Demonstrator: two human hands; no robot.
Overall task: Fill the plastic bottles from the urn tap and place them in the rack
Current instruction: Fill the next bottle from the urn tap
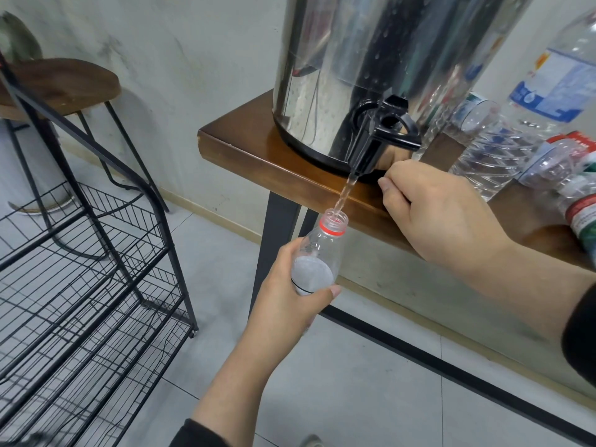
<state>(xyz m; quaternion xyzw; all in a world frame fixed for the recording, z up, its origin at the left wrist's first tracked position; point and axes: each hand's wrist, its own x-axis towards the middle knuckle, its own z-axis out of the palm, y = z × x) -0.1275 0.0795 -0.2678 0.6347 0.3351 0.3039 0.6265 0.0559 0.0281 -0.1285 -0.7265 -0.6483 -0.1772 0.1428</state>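
Right now I am in the filling step: my left hand (287, 295) grips a clear bottle (319, 253) at frame centre, tilted with its mouth under the tap (377, 137) of the steel urn (371, 69), and a thin stream (343, 196) runs in. My right hand (442, 214), fingers curled, sits just below the tap lever; I cannot tell whether it grasps anything. The bottle looks roughly half full. Next, I judge, I must shut the tap before the neck floods, then carry the bottle to the wire rack (96, 269) at lower left. Empties (503, 150) lie on the bench (258, 156).
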